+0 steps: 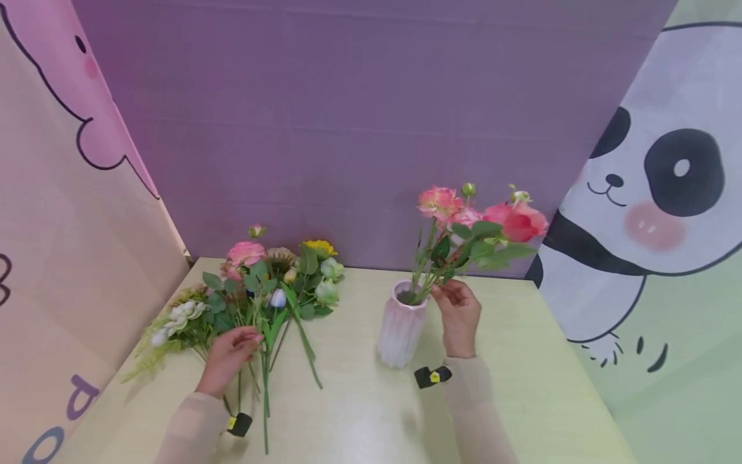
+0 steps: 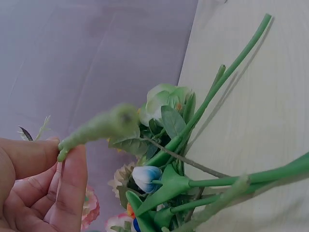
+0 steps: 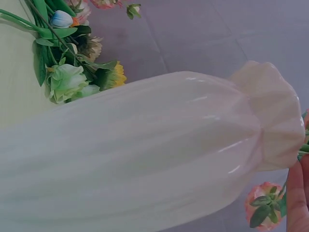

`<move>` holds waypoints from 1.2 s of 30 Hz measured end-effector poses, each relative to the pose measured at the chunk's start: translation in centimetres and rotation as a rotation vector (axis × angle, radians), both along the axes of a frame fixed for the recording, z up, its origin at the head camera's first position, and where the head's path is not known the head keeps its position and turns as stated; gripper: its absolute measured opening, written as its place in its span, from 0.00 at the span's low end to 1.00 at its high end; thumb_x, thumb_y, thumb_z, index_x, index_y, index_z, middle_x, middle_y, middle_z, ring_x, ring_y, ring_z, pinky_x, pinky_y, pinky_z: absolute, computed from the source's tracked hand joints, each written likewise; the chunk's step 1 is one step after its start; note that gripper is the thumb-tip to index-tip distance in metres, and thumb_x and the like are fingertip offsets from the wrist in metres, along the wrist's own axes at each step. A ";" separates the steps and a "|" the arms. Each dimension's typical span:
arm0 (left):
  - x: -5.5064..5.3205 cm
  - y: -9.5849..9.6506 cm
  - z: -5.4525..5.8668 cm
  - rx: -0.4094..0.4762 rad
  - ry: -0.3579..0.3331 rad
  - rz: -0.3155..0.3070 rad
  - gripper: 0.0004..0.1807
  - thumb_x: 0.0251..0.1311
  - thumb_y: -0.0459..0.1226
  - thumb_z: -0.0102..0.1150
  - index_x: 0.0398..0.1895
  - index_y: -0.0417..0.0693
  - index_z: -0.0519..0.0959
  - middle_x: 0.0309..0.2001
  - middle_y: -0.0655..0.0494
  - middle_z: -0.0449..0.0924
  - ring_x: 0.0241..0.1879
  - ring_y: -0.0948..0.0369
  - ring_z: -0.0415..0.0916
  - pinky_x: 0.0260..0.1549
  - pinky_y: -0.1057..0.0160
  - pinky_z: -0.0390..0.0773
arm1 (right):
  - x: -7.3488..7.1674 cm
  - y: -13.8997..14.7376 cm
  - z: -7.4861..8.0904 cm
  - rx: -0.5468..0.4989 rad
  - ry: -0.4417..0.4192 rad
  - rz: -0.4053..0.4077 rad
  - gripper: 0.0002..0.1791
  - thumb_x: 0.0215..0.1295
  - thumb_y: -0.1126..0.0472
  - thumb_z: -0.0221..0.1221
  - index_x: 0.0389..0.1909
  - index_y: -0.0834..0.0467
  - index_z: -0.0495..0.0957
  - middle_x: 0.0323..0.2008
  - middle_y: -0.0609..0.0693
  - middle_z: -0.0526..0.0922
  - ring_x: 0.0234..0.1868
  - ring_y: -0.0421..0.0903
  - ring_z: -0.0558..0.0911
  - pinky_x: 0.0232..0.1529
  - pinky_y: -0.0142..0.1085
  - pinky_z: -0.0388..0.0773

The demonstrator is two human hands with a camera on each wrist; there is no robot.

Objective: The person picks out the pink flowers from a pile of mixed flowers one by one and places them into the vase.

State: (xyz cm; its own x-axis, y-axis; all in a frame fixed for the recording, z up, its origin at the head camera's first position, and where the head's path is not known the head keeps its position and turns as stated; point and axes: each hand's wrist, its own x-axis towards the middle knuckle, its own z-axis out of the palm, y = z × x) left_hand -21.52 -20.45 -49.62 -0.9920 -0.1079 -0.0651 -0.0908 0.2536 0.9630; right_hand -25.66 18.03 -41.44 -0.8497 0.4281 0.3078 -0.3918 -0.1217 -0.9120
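A ribbed ceramic vase [image 1: 401, 328], pink at the scalloped rim and white below, stands upright on the table. Pink and coral artificial flowers [image 1: 440, 205] rise from its mouth and lean right. At the rim, my right hand [image 1: 460, 316] pinches their green stems; the right wrist view shows only part of its fingers [image 3: 297, 193]. My left hand [image 1: 230, 354] is over the flower pile on the left. Between thumb and fingertips it pinches a green flower stem [image 2: 96, 130], whose blurred cut end faces the left wrist camera. Which bloom tops that stem is unclear.
The pile holds a pink bloom [image 1: 246, 253], a yellow flower [image 1: 320, 247], pale green blooms [image 1: 327, 293], a blue-white tulip [image 1: 278, 298] and white flowers [image 1: 184, 314]. Several stems point toward the near edge. A purple backdrop [image 1: 359, 142] borders the table's [image 1: 348, 406] far side.
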 end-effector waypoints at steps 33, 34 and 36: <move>0.7 2.3 0.4 -0.027 0.066 -0.008 0.15 0.63 0.31 0.55 0.49 0.28 0.74 0.43 0.37 0.77 0.34 0.62 0.77 0.32 0.66 0.81 | 0.9 -0.1 -1.8 0.066 -0.012 -0.032 0.10 0.53 0.72 0.65 0.34 0.72 0.76 0.26 0.41 0.81 0.31 0.37 0.79 0.37 0.26 0.77; 0.7 2.3 0.5 -0.025 0.065 -0.008 0.15 0.63 0.31 0.55 0.49 0.28 0.74 0.43 0.36 0.77 0.35 0.61 0.77 0.33 0.65 0.81 | 1.0 -0.1 -1.9 0.064 -0.015 -0.030 0.11 0.53 0.71 0.66 0.35 0.72 0.76 0.27 0.41 0.81 0.31 0.37 0.79 0.38 0.27 0.77; 0.8 2.4 0.6 -0.019 0.070 -0.007 0.15 0.63 0.30 0.55 0.49 0.27 0.73 0.43 0.36 0.77 0.35 0.61 0.77 0.33 0.63 0.82 | 1.3 -0.1 -2.0 0.058 -0.020 -0.022 0.11 0.54 0.70 0.66 0.35 0.72 0.76 0.27 0.42 0.81 0.32 0.38 0.80 0.39 0.27 0.78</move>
